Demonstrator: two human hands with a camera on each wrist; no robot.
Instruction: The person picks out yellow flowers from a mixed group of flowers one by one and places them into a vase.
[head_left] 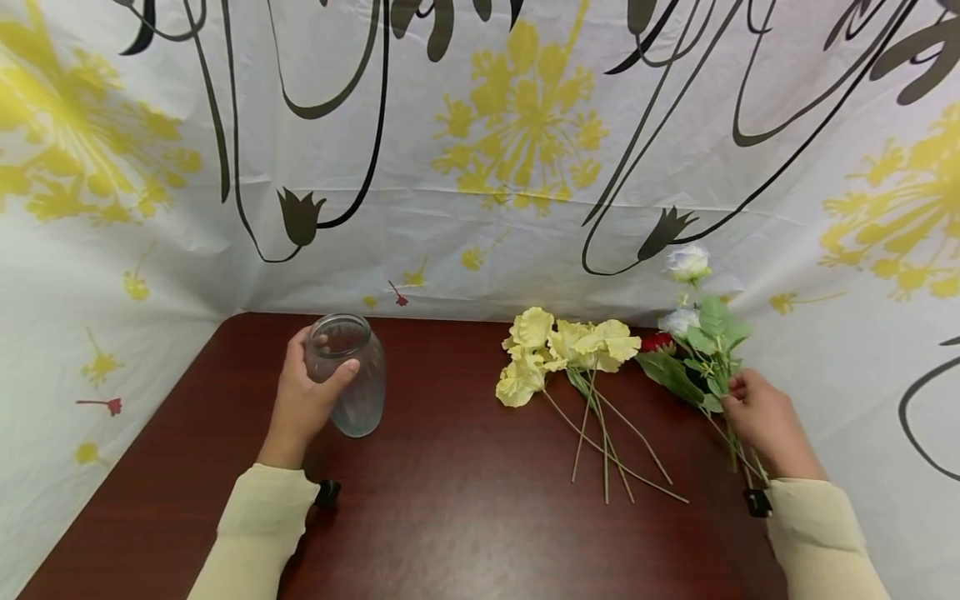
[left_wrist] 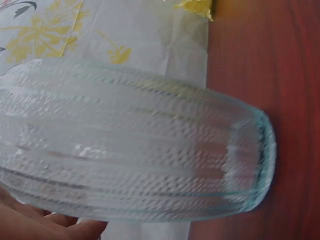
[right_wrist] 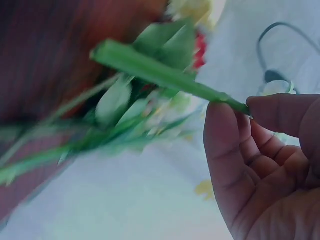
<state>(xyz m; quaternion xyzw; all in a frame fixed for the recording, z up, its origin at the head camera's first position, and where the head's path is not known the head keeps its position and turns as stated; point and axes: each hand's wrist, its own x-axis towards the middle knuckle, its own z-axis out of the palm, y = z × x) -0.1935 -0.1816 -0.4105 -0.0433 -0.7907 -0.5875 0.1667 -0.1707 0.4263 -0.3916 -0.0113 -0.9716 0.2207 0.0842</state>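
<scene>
On the left of the head view, my left hand [head_left: 306,400] grips a clear glass vase [head_left: 363,396] near its neck, the thumb lying across its side. Ribbed, textured glass of the same vase [left_wrist: 150,150] fills much of the left wrist view. I cannot tell whether its base touches the table. At the right, my right hand [head_left: 768,421] pinches a green flower stem [right_wrist: 155,70] between thumb and fingers. Around that hand are green leaves [head_left: 720,325], pale white roses [head_left: 687,262] and a red flower [head_left: 657,342]. Which bloom belongs to the pinched stem is unclear.
Several yellow flowers [head_left: 525,379] with long thin stems lie on the dark red-brown table [head_left: 480,517], between the hands. A white patterned cloth [head_left: 420,167] hangs behind the table's back edge and along both sides.
</scene>
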